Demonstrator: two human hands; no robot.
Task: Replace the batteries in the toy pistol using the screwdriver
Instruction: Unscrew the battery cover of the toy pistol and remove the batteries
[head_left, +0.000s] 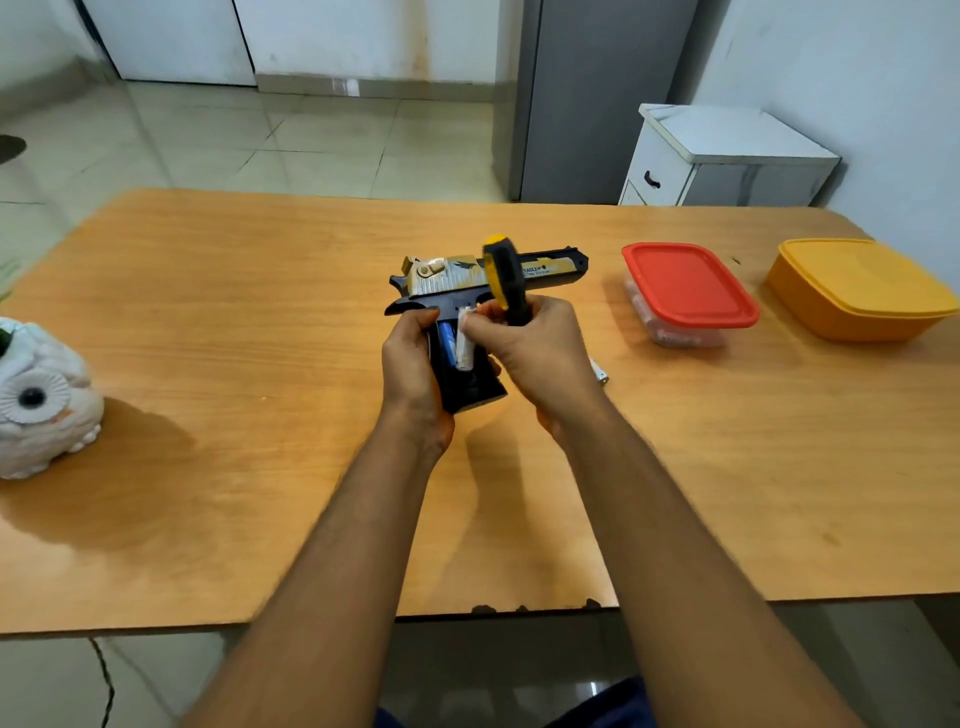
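Toy pistol (483, 291) is held just above the wooden table (234, 364), roughly at table centre, barrel pointing to 3 o'clock, grip pointing back toward the person at 6 o'clock. Left hand (413, 374) is wrapped around the grip from the 9 o'clock side, fingers curled under it, thumb along the near edge. Grip compartment is open on top: a blue battery (445, 340) sits inside it, lengthwise along the grip. Right hand (540, 353) comes in from 3 o'clock and does two things: thumb and fingertips pinch a white battery (464, 345) lying just beside the blue one, at the compartment, and the remaining fingers are clenched around the screwdriver (506, 278). Screwdriver's black-and-yellow handle sticks up toward 12 o'clock, crossing in front of the pistol's slide; its shaft and tip are hidden in the hand. Whether the white battery is seated or only resting on the opening, cannot tell. A small silvery piece (600, 373) lies on the table just at 3 o'clock of the right wrist, too small to identify. Further toward 3 o'clock: red-lidded container (688, 286), then a yellow container (857, 286), apart from each other. White owl figurine (41, 400) at 9 o'clock, near the table's edge.
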